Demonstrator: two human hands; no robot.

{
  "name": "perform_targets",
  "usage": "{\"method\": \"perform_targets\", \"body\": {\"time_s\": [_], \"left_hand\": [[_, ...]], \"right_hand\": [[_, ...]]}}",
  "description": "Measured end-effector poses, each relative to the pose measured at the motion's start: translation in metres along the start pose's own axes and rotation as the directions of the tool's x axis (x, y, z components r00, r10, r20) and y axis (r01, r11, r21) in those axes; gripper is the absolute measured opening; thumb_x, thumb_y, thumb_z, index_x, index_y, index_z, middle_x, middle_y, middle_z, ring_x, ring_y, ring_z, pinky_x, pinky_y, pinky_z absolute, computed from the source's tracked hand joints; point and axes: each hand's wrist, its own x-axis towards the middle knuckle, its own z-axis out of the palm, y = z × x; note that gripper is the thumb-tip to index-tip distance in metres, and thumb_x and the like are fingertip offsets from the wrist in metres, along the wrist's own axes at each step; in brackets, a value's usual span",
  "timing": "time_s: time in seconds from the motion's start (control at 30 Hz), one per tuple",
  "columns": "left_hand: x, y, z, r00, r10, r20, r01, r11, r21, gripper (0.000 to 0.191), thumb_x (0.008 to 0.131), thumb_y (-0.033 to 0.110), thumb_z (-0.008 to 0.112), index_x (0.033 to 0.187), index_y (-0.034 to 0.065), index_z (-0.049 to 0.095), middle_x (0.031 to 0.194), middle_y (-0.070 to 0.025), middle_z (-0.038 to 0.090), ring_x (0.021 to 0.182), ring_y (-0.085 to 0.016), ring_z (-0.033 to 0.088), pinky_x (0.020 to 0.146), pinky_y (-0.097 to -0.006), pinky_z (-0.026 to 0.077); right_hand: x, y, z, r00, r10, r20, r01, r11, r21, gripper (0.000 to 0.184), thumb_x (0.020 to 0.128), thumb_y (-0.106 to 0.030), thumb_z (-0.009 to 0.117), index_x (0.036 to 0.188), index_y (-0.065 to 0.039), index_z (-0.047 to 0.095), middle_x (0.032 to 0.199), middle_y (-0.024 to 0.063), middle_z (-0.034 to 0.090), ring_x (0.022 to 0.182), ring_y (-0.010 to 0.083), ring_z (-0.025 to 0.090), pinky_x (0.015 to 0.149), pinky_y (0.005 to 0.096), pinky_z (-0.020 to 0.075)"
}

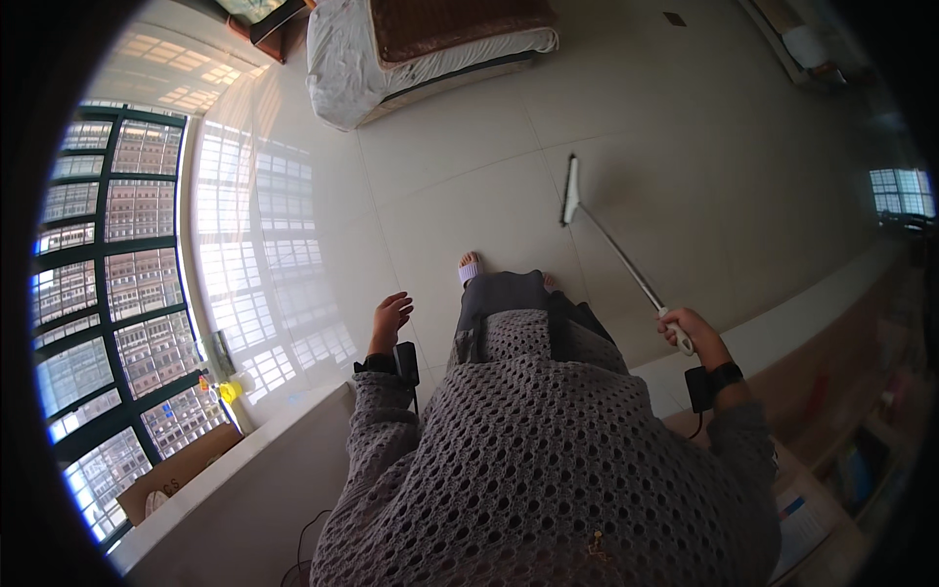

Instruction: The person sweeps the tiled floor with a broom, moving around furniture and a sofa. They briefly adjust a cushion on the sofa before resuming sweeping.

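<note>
My right hand (684,332) is closed around the pale handle of a long-handled floor squeegee (623,258). The tool has a metal pole and a white head with a dark edge. That head (573,192) is over the tiled floor (469,198), ahead of my feet and to the right; whether it touches the tiles I cannot tell. My left hand (393,315) hangs at my left side with its fingers apart and nothing in it. Both wrists wear dark bands with a black device beside them.
A bed with a white sheet (341,81) and a brown cover (462,29) stands ahead. Barred windows (143,205) line the left side. A low wall (293,433) with a cardboard box (180,469) lies at lower left. Shelves (855,477) are at lower right.
</note>
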Motion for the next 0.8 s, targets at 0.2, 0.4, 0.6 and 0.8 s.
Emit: {"method": "perform_targets", "body": {"time_s": [0.2, 0.4, 0.6, 0.8], "left_hand": [[0.017, 0.013, -0.05, 1.0, -0.024, 0.019, 0.024, 0.999, -0.035, 0.028, 0.074, 0.017, 0.046, 0.101, 0.0072, 0.046, 0.094, -0.0054, 0.052, 0.083, -0.014, 0.05, 0.068, -0.0238, 0.039], [0.018, 0.026, -0.122, 0.992, -0.037, -0.121, 0.026, 0.996, -0.091, 0.028, 0.074, 0.017, 0.045, 0.099, 0.0059, 0.047, 0.091, -0.0055, 0.053, 0.079, -0.013, 0.051, 0.066, -0.0232, 0.039], [0.005, 0.018, -0.19, 0.962, -0.117, -0.246, 0.076, 0.983, -0.168, 0.029, 0.074, 0.017, 0.045, 0.101, 0.0063, 0.046, 0.093, -0.0054, 0.053, 0.081, -0.014, 0.051, 0.067, -0.0238, 0.039], [-0.002, 0.007, -0.216, 0.945, -0.201, -0.259, 0.144, 0.965, -0.221, 0.028, 0.075, 0.016, 0.045, 0.102, 0.0077, 0.046, 0.094, -0.0047, 0.052, 0.083, -0.013, 0.05, 0.067, -0.0231, 0.038]], "right_hand": [[0.046, -0.046, 0.145, 0.975, 0.063, 0.214, 0.059, 0.854, -0.518, 0.022, 0.062, -0.001, 0.047, 0.084, 0.001, 0.044, 0.053, 0.004, 0.042, 0.038, 0.0089, 0.038, 0.033, 0.0217, 0.0324], [0.15, -0.077, 0.333, 0.873, 0.269, 0.407, 0.108, 0.707, -0.699, 0.01, 0.063, 0.0, 0.046, 0.071, 0.005, 0.046, 0.049, 0.0083, 0.046, 0.037, 0.0115, 0.045, 0.034, 0.0211, 0.0369], [0.225, -0.098, 0.487, 0.86, 0.417, 0.294, -0.167, 0.774, -0.611, 0.009, 0.069, -0.002, 0.04, 0.068, 0.006, 0.043, 0.054, 0.0079, 0.047, 0.036, 0.009, 0.043, 0.033, 0.019, 0.0377], [0.237, -0.149, 0.465, 0.873, 0.303, 0.382, -0.216, 0.942, -0.256, 0.011, 0.072, -0.004, 0.041, 0.073, 0.006, 0.042, 0.061, 0.0078, 0.048, 0.038, 0.0053, 0.042, 0.034, 0.0151, 0.0378]]}}
